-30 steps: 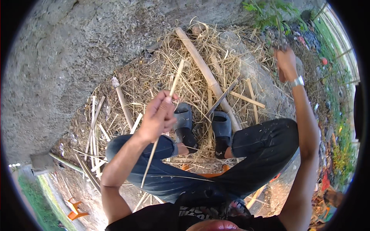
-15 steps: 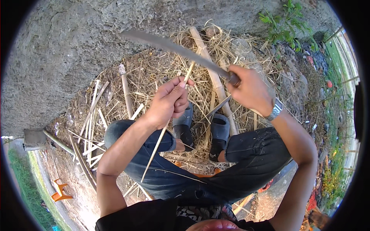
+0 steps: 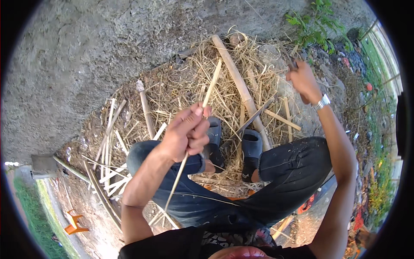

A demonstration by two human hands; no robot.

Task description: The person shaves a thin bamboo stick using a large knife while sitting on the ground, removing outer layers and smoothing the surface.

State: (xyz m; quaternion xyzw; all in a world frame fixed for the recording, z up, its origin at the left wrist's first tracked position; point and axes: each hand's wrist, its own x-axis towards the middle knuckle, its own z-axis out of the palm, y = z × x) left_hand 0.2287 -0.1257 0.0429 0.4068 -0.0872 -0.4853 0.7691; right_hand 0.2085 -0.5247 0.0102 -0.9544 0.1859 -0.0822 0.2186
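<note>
A thin, pale bamboo strip (image 3: 212, 83) is gripped in my left hand (image 3: 184, 134), above my knees. Its wider end points toward the wall and its thin tail hangs down over my trousers. Out to the right, my right hand (image 3: 305, 82) is closed round the dark handle of a machete (image 3: 294, 66). The blade is hardly visible in this view, being thin and blurred. The machete is well apart from the strip. Between my feet and the wall a thick bamboo pole (image 3: 236, 77) lies on shavings, and another dark blade (image 3: 257, 114) rests across it.
Straw-like shavings (image 3: 172, 97) cover the ground before a rough grey wall (image 3: 99, 56). Several split bamboo strips (image 3: 108, 138) lie at the left. A green plant (image 3: 317, 23) grows by the wall at the right. An orange chair (image 3: 75, 222) stands far left.
My right hand has swung the machete away to the right and toward the wall, off the strip. My left hand still holds the strip, slightly nearer to me.
</note>
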